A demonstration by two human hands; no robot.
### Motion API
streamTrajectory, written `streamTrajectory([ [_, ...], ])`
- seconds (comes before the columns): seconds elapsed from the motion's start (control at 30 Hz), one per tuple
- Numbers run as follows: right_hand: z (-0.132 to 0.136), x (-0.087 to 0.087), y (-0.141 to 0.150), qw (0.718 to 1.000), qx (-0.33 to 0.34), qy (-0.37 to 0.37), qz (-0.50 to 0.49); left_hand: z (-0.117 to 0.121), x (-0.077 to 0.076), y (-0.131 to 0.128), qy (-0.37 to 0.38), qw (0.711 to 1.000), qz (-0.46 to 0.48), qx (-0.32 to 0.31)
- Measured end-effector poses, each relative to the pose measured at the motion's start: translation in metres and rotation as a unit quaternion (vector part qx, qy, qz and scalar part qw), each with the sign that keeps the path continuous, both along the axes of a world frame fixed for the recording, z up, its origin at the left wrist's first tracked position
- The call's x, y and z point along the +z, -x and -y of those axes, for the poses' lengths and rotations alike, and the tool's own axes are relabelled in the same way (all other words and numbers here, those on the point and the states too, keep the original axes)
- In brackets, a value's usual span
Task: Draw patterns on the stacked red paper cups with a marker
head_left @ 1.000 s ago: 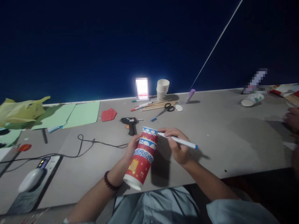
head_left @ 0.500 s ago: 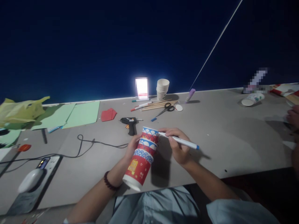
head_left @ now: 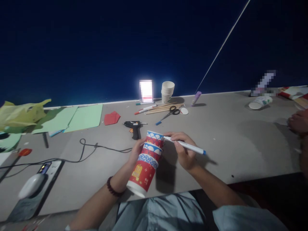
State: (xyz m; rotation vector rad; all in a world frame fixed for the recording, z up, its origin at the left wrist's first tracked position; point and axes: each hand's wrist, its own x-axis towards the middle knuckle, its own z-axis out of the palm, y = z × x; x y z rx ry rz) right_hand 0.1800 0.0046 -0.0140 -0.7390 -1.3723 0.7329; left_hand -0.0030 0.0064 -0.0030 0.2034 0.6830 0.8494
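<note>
My left hand [head_left: 136,151] grips a stack of red, blue and white patterned paper cups [head_left: 145,162], tilted with the rims toward me over the table's near edge. My right hand [head_left: 184,150] pinches a white marker with a blue end [head_left: 185,145], its tip touching the top cup of the stack. A bead bracelet is on my left wrist.
On the grey table [head_left: 240,141] lie a black glue gun [head_left: 134,126] with its cable [head_left: 91,149], scissors [head_left: 172,112], sticks, markers, a stack of white cups [head_left: 166,91], red paper [head_left: 111,118] and green sheets [head_left: 79,118]. Another person's hand [head_left: 297,122] is at the right edge.
My hands, the cups and the marker have barely moved. The other person's hand at the right edge has shifted a little to the left.
</note>
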Motion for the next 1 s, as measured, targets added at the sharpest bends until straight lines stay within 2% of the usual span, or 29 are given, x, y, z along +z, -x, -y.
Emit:
streamTrajectory([
  [0.27, -0.001, 0.002, 0.0, 1.0, -0.004, -0.005, -0.012, -0.001, 0.004, -0.002, 0.022, 1.0, 0.009, -0.005],
  [0.5, -0.002, 0.001, 0.001, 1.0, -0.013, -0.008, -0.011, -0.002, 0.001, 0.0, 0.028, 1.0, 0.004, -0.013],
  [0.63, -0.001, 0.003, 0.0, 1.0, -0.015, -0.009, 0.005, -0.001, -0.001, 0.0, 0.008, 1.0, 0.017, -0.019],
  [0.77, 0.0, 0.004, 0.0, 1.0, -0.006, -0.005, 0.014, -0.001, 0.0, -0.001, 0.008, 1.0, -0.017, -0.002],
  [1.0, -0.005, -0.003, 0.005, 0.992, 0.029, 0.016, -0.122, 0.003, -0.008, 0.0, 0.021, 0.999, -0.036, -0.018],
])
